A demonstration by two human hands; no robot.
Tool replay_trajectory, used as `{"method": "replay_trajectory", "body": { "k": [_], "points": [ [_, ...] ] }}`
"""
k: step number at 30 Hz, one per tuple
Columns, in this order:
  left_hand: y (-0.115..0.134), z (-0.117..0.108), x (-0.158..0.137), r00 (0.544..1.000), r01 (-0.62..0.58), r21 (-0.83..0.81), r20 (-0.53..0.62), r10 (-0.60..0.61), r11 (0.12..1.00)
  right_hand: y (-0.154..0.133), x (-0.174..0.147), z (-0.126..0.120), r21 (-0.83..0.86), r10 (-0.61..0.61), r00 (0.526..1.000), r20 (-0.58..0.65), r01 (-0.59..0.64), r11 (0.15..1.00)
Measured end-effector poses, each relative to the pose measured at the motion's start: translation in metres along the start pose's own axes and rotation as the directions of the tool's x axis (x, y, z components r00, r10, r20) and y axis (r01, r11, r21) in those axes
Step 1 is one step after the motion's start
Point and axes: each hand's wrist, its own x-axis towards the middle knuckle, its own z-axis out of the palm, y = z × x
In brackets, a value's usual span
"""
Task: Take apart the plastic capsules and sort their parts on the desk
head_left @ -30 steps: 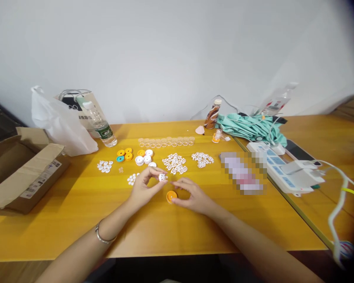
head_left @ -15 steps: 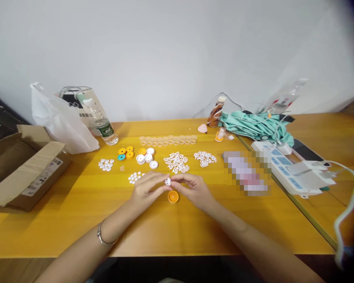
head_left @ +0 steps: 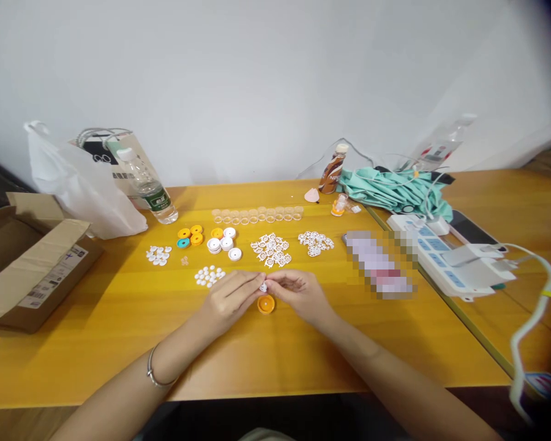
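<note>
Between my fingertips is a small white plastic part (head_left: pixel 263 286), mostly covered by them. My left hand (head_left: pixel 232 297) pinches it from the left, and my right hand (head_left: pixel 300 295) grips it from the right. Just below, an orange round cup (head_left: pixel 266 304) lies on the table with its hollow side up. Beyond my hands are a pile of white openwork pieces (head_left: pixel 270 250) and a second pile of white pieces (head_left: pixel 316 242). Small white discs (head_left: pixel 209 275) lie close to my left hand. White round cups (head_left: pixel 228 244) and orange ones (head_left: pixel 196 239) stand behind them.
A row of clear domed cups (head_left: pixel 257 215) runs across the back. At left are an open cardboard box (head_left: pixel 50 288), a plastic bag (head_left: pixel 73 184) and a water bottle (head_left: pixel 158 199). A power strip (head_left: pixel 441 257), a brown bottle (head_left: pixel 333 170) and green cloth (head_left: pixel 395 193) are at right.
My fingertips have closed further around the white part, which shows less now. The whole scene has shifted slightly left as the camera moved.
</note>
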Motion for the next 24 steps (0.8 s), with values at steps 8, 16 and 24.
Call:
{"method": "replay_trajectory", "body": {
  "k": [8, 16, 24],
  "points": [
    [-0.001, 0.008, -0.003, 0.996, -0.080, 0.113, 0.044, 0.076, 0.990, 0.000, -0.003, 0.002, -0.253, -0.056, 0.996, -0.069, 0.037, 0.967],
    [0.004, 0.010, -0.001, 1.000, 0.021, -0.007, -0.014, -0.021, 1.000, 0.002, -0.001, 0.000, -0.084, 0.053, 0.995, -0.083, -0.060, 0.995],
    [-0.002, 0.010, -0.003, 0.870, 0.463, -0.487, 0.090, -0.484, 0.741, -0.002, 0.005, -0.005, 0.228, 0.215, 0.977, -0.016, -0.205, 0.952]
  ]
}}
